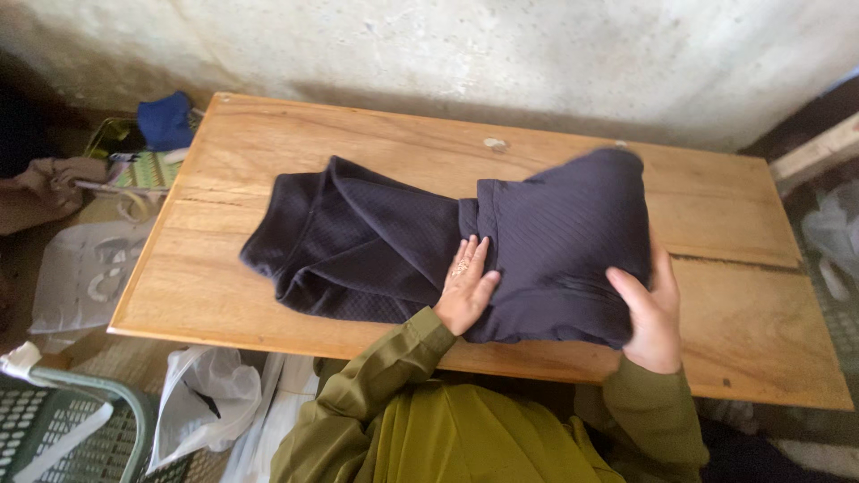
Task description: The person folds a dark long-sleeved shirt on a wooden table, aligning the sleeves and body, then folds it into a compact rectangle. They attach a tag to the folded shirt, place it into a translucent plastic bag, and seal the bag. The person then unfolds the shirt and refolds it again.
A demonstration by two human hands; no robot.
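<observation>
Off the table's left edge lie a blue cloth (165, 121) and some clutter on the floor, with a white bag (208, 394) below the near edge. On the wooden table (743, 295) sits the dark garment (376, 241), partly folded, its left part bunched and lying flat on the wood. My left hand (465, 286) rests palm down on the middle of the garment, fingers (470, 255) stretched out straight and close together, pressing on the fabric and gripping nothing. To the right, my right hand (649, 313) has hold of the garment's right edge, thumb on top, fingers curled round behind the fold, which is lifted off the table and slightly blurred.
</observation>
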